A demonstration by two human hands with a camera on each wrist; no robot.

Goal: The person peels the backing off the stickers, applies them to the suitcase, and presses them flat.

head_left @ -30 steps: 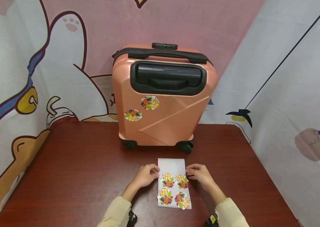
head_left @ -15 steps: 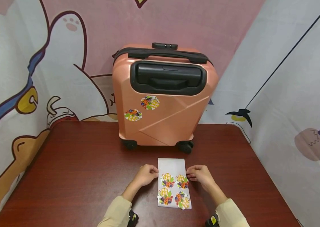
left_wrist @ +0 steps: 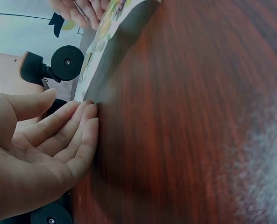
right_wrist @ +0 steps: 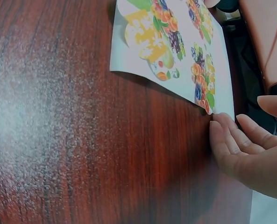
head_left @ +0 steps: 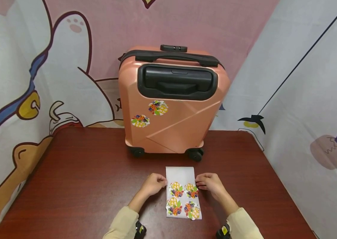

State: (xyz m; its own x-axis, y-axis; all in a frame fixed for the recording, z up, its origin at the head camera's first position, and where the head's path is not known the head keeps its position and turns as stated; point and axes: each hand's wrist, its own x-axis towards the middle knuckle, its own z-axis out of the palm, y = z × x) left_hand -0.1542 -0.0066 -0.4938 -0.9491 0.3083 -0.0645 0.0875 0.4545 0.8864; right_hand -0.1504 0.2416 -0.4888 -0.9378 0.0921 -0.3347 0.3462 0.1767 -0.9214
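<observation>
A white sticker sheet (head_left: 180,174) with several round fruit stickers (head_left: 191,209) lies on the table in front of the suitcase. At its left edge is my left hand (head_left: 154,184), fingertips touching the paper. In the left wrist view the fingers (left_wrist: 66,135) are loosely bent and the thumb stands apart from them. My right hand (head_left: 211,184) is at the opposite edge. The right wrist view has its fingertips at the sheet's border, slightly under it, with the thumb (right_wrist: 273,106) held away. The sheet's side edges curl up a little from the wood.
An orange suitcase (head_left: 180,122) stands upright behind the sheet, with two fruit stickers (head_left: 158,108) on its front left. Its black wheels (head_left: 196,154) rest on the dark red wooden table (head_left: 91,179). A cartoon-printed cloth (head_left: 210,26) hangs behind and at both sides.
Both hands and the sheet stay nearly in place; the sheet has shifted only a touch to the left. The suitcase has not moved.
</observation>
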